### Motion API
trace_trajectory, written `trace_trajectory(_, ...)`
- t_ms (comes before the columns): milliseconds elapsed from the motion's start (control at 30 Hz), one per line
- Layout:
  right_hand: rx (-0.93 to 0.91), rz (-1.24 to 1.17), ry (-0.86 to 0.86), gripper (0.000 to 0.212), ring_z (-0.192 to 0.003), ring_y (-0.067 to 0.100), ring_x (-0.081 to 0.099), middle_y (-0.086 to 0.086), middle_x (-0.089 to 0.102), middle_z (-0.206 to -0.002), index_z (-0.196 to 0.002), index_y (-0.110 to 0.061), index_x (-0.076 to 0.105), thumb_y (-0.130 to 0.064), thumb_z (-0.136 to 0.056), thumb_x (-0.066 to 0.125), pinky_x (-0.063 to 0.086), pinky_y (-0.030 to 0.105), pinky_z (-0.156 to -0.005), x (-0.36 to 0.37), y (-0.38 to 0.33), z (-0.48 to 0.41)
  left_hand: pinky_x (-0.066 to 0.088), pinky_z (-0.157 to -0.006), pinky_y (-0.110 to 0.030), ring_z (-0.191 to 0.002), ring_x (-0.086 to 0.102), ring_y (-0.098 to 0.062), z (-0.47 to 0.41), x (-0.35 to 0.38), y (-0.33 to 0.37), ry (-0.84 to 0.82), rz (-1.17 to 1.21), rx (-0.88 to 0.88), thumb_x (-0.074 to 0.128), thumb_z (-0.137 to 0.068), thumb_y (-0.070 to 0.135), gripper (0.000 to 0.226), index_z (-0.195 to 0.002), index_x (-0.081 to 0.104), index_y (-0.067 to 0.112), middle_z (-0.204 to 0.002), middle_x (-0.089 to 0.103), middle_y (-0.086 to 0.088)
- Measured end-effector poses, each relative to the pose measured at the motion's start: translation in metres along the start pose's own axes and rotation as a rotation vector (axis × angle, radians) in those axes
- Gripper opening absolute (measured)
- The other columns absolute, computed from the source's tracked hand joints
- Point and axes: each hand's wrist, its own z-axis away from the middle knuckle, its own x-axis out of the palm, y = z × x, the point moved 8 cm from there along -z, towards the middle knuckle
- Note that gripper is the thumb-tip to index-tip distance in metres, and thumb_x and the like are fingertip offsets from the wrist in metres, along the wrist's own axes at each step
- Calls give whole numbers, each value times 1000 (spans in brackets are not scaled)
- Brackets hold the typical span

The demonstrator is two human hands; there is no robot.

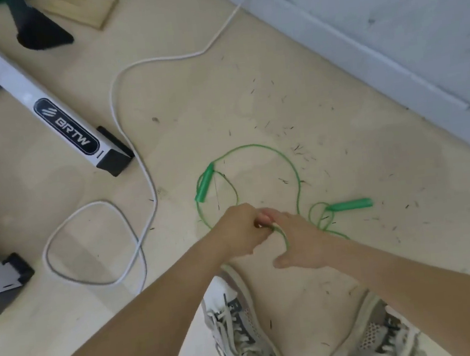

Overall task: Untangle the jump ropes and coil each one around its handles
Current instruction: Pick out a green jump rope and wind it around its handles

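A green jump rope (283,155) lies in loops on the pale floor. One green handle (205,182) rests tilted at the left of the big loop. The other green handle (351,204) lies flat to the right, with small loops of cord beside it. My left hand (239,229) and my right hand (295,238) meet just below the big loop. Both pinch the same stretch of green cord between their fingers, which hangs in a short bend under the right hand. No second jump rope shows in the head view.
A thick white cable (139,164) snakes across the floor at the left and forms a loop. A white table foot with a black cap (103,151) stands beside it, another (3,277) at the left edge. A white baseboard (389,54) runs along the right. My shoes (238,331) stand below.
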Motion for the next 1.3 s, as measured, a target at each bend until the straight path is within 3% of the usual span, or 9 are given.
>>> trace_trajectory(167,-57,-498,198,11,-41,6,38,-10,45,-47,-96,-11,69,-19,-89,69,32,17,-44,-111,-68,93,35,-50,-12,-49,48,1,72,-88,98,303,167,156,72,-80,28,9,-71,71,25,-52,54,14)
trace_trajectory(433,-321,-1502,477,26,-38,7,19,-8,18,-46,-72,-17,60,-30,-94,53,17,19,-39,-250,-84,245,51,-75,-37,-63,61,-18,214,-110,87,572,442,-45,62,-91,25,27,-67,68,14,-62,68,2)
trace_trajectory(567,-280,-1312,454,25,-50,10,41,-5,36,-55,-87,-13,67,-31,-98,52,34,20,-52,-247,-110,305,47,-58,-33,-46,47,-14,272,-69,119,533,751,-46,58,-95,24,25,-78,68,8,-57,51,-2)
trace_trajectory(700,-122,-381,535,29,-103,31,63,17,68,-108,-108,-1,69,-23,-91,62,46,38,-87,-238,-131,347,26,-47,-24,-51,31,-14,329,-98,182,817,575,84,60,-91,38,28,-72,71,20,-52,37,5)
trace_trajectory(800,-139,-18,433,81,-144,14,25,-4,21,-160,-153,-21,26,-23,-86,72,28,30,-110,-214,-140,356,21,-47,-23,-54,26,-17,360,-107,254,810,442,347,57,-93,38,31,-73,69,17,-59,30,-6)
trace_trajectory(900,-364,-24,221,107,-136,-8,15,-30,10,-151,-151,-49,8,-25,-77,82,23,22,-108,-183,-170,356,25,-46,-16,-46,30,-6,375,-110,311,732,381,595,55,-96,28,30,-77,67,8,-53,39,1)
trace_trajectory(1067,-371,30,-77,20,-105,-1,62,-9,73,-109,-105,-19,73,-32,-95,61,42,15,-92,-134,-169,312,19,-41,-20,-44,20,-9,360,-144,328,781,794,812,42,-102,26,31,-78,56,13,-50,28,5)
trace_trajectory(1200,-212,-152,-108,40,-97,21,70,11,75,-92,-88,-3,67,-32,-103,44,55,39,-93,-130,-133,291,32,-47,-22,-53,32,-11,326,-180,276,863,1258,724,38,-102,35,29,-93,55,14,-62,37,1)
trace_trajectory(1300,-228,-575,-66,38,-90,34,72,23,73,-84,-89,-2,59,-31,-105,40,61,36,-74,-156,-137,291,54,-85,-35,-92,63,-17,268,-146,226,751,1358,407,57,-92,41,38,-127,51,26,-101,61,-6)
